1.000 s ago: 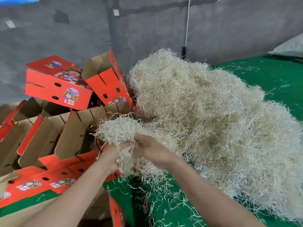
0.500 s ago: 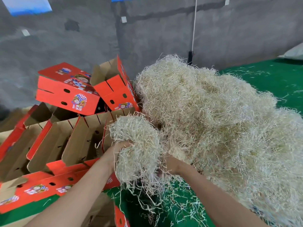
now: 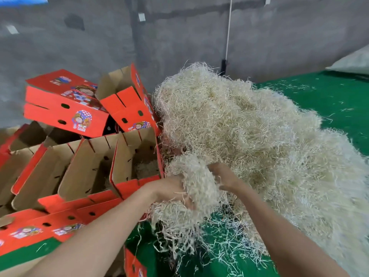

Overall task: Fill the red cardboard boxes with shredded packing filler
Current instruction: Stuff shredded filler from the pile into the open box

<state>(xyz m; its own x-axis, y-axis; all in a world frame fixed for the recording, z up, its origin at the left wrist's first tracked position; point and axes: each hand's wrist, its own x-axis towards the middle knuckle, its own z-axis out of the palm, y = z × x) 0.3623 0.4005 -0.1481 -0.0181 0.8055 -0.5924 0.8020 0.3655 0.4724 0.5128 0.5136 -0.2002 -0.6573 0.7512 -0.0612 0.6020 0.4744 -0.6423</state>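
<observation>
A big heap of pale shredded filler [image 3: 249, 136] lies on the green surface [image 3: 329, 100]. Between my hands hangs a loose clump of filler [image 3: 191, 188], just right of the open red cardboard box [image 3: 135, 154]. My left hand [image 3: 169, 191] cups the clump from the left with its fingers buried in the strands. My right hand [image 3: 223, 176] holds it from the right, fingers partly hidden. A little filler lies inside the nearest open box. Several more open red boxes [image 3: 60, 168] stand in a row to the left.
Two closed or tilted red boxes [image 3: 65, 104] are stacked behind the open ones against the grey wall [image 3: 179, 37]. Loose strands litter the green surface in front. A white sack [image 3: 351, 62] lies at the far right. Another red box edge [image 3: 133, 264] shows at the bottom.
The clump has dropped lower and shifted right, away from above the box. My right hand has come up onto the clump's right side.
</observation>
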